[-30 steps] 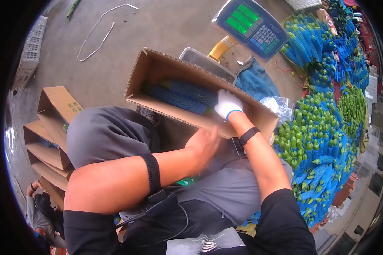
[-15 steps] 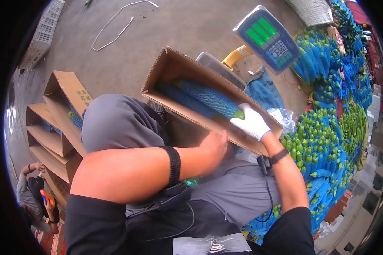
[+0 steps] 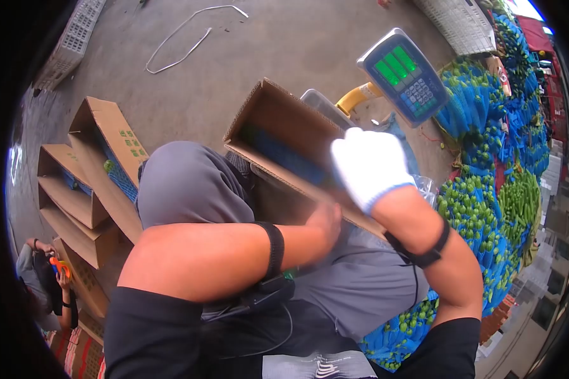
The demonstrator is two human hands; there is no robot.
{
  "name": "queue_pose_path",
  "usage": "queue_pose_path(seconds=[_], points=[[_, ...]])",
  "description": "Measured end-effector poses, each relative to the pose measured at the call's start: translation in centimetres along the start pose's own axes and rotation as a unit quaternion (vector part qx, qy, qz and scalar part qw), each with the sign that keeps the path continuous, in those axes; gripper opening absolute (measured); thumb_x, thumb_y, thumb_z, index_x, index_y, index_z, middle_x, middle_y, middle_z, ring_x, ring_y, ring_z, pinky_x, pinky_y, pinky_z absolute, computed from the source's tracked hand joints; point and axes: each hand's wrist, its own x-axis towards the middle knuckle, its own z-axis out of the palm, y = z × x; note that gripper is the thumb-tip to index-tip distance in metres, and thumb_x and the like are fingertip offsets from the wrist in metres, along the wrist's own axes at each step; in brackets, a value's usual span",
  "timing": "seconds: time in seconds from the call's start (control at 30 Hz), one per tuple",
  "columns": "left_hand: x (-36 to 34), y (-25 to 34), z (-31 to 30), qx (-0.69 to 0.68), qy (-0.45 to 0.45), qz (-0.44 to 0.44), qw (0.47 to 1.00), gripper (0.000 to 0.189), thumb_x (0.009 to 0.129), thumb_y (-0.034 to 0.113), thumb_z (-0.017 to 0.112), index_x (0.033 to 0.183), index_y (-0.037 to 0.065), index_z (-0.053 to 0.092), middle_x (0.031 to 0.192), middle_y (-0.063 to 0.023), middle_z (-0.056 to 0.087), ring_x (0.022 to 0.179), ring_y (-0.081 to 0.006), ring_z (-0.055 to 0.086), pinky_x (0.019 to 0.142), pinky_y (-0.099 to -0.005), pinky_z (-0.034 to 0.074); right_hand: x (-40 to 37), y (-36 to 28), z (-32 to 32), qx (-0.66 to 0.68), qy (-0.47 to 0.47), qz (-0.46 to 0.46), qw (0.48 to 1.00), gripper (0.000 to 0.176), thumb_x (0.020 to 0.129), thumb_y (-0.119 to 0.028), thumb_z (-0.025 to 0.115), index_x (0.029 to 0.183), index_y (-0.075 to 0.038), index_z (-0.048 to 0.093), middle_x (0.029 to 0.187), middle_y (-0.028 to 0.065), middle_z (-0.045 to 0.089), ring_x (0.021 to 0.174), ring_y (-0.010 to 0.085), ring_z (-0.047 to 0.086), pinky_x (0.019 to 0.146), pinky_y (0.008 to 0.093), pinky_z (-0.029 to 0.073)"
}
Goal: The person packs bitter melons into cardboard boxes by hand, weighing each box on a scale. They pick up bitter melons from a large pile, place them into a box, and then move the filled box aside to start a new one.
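Note:
My right hand (image 3: pixel 370 165), in a white glove, is over the near right part of a long open cardboard box (image 3: pixel 300 120). The back of the glove faces me and its fingers are blurred and partly hidden. In the box lie long vegetables in blue mesh sleeves (image 3: pixel 281 155), in shadow. My bare left hand (image 3: pixel 324 222) is by the near long side of the box, smeared by motion, so its fingers do not show clearly. Beyond the box is a scale with a lit green display (image 3: pixel 395 66) on a yellow post (image 3: pixel 359 96).
Open cardboard boxes (image 3: pixel 110 136) with blue-sleeved vegetables stand at left. Piles of green vegetables in blue mesh (image 3: pixel 468 215) line the right side. White crates (image 3: pixel 458 25) stand at the back. Another person (image 3: pixel 41 278) holds an orange object at lower left.
My right hand has risen from the end of a sleeved vegetable and turned its back toward me. That brighter vegetable no longer shows in the box. My left hand stays by the near side.

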Motion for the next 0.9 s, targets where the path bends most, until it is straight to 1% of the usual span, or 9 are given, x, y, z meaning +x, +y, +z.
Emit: queue_pose_path(seconds=[0.13, 0.23, 0.33, 0.43, 0.47, 0.6, 0.7, 0.77, 0.9], points=[[1.5, 0.2, 0.5, -0.032, -0.012, -0.035, 0.999, 0.061, 0.101, 0.039, 0.062, 0.156, 0.013, 0.052, 0.161, -0.0100, 0.048, 0.149, -0.0314, 0.042, 0.118, -0.0520, 0.038, 6.8, -3.5, 4.7, 0.032, 0.051, -0.028, 0.998, 0.013, 0.091, -0.016, 0.066, 0.101, -0.011, 0.071, 0.091, 0.0131, 0.069, 0.081, 0.0294, 0.073, 0.071, 0.0408, 0.059], [2.0, 0.3, 0.7, -0.058, -0.018, -0.059, 0.996, 0.066, 0.102, 0.039, 0.062, 0.161, 0.017, 0.046, 0.167, -0.0086, 0.040, 0.152, -0.0302, 0.040, 0.116, -0.0512, 0.041, 8.2, -4.8, 5.4, 0.178, 0.199, -0.023, 0.963, 0.024, 0.094, -0.019, 0.064, 0.115, -0.008, 0.068, 0.103, 0.0148, 0.071, 0.092, 0.0319, 0.073, 0.080, 0.0435, 0.060], [2.4, 0.5, 0.6, -0.082, -0.024, -0.073, 0.994, 0.071, 0.102, 0.038, 0.061, 0.167, 0.020, 0.039, 0.174, -0.0073, 0.031, 0.155, -0.0290, 0.037, 0.114, -0.0504, 0.043, 7.4, -4.2, 9.1, 0.283, 0.083, 0.027, 0.955, 0.046, 0.096, -0.027, 0.064, 0.135, -0.004, 0.060, 0.123, 0.0202, 0.068, 0.111, 0.0373, 0.069, 0.094, 0.0462, 0.058], [0.7, 0.2, 0.2, -0.032, -0.023, -0.043, 0.998, 0.052, 0.105, 0.038, 0.055, 0.150, 0.013, 0.061, 0.159, -0.0064, 0.053, 0.151, -0.0320, 0.040, 0.126, -0.0492, 0.028, 6.6, -2.2, 14.8, 0.242, -0.075, 0.091, 0.963, 0.061, 0.093, -0.032, 0.065, 0.145, -0.002, 0.055, 0.138, 0.0252, 0.061, 0.125, 0.0407, 0.063, 0.105, 0.0476, 0.054], [-0.2, -0.1, -0.5, -0.029, -0.021, -0.044, 0.998, 0.052, 0.105, 0.038, 0.055, 0.150, 0.013, 0.061, 0.159, -0.0064, 0.053, 0.151, -0.0320, 0.040, 0.126, -0.0492, 0.028, 6.7, -1.5, 12.9, 0.263, -0.183, 0.088, 0.943, 0.067, 0.091, -0.033, 0.065, 0.148, -0.001, 0.052, 0.144, 0.0270, 0.057, 0.131, 0.0419, 0.059, 0.110, 0.0478, 0.050], [-2.5, -1.3, -2.7, -0.073, -0.044, 0.006, 0.996, 0.049, 0.101, 0.033, 0.059, 0.145, 0.010, 0.065, 0.165, -0.0176, 0.045, 0.145, -0.0333, 0.049, 0.119, -0.0485, 0.036, 6.2, 0.9, 18.1, 0.197, -0.280, 0.092, 0.935, 0.069, 0.090, -0.029, 0.061, 0.151, -0.002, 0.049, 0.152, 0.0280, 0.052, 0.138, 0.0433, 0.055, 0.115, 0.0498, 0.047], [-2.0, -1.0, -2.1, -0.059, -0.039, 0.002, 0.997, 0.053, 0.103, 0.033, 0.057, 0.149, 0.007, 0.059, 0.166, -0.0294, 0.038, 0.135, -0.0327, 0.060, 0.110, -0.0450, 0.044, 5.0, 1.1, 24.6, 0.137, -0.191, 0.183, 0.955, 0.044, 0.097, -0.019, 0.056, 0.138, -0.003, 0.058, 0.143, 0.0275, 0.059, 0.126, 0.0414, 0.066, 0.104, 0.0529, 0.055], [-1.6, -0.7, -1.2, -0.033, -0.046, 0.006, 0.998, 0.056, 0.103, 0.033, 0.056, 0.152, 0.005, 0.055, 0.168, -0.0291, 0.034, 0.135, -0.0338, 0.061, 0.109, -0.0429, 0.045, 4.6, 0.8, 26.6, 0.133, -0.169, 0.214, 0.953, 0.035, 0.101, -0.015, 0.052, 0.133, -0.004, 0.059, 0.134, 0.0259, 0.065, 0.116, 0.0394, 0.071, 0.095, 0.0533, 0.059], [-2.5, -0.9, -1.8, -0.011, -0.048, 0.022, 0.999, 0.055, 0.102, 0.030, 0.056, 0.151, 0.003, 0.055, 0.166, -0.0313, 0.036, 0.131, -0.0331, 0.063, 0.107, -0.0414, 0.047, 3.9, 1.1, 28.9, 0.150, -0.066, 0.162, 0.973, 0.025, 0.099, -0.014, 0.055, 0.117, -0.003, 0.070, 0.111, 0.0222, 0.075, 0.097, 0.0395, 0.076, 0.081, 0.0534, 0.061]])
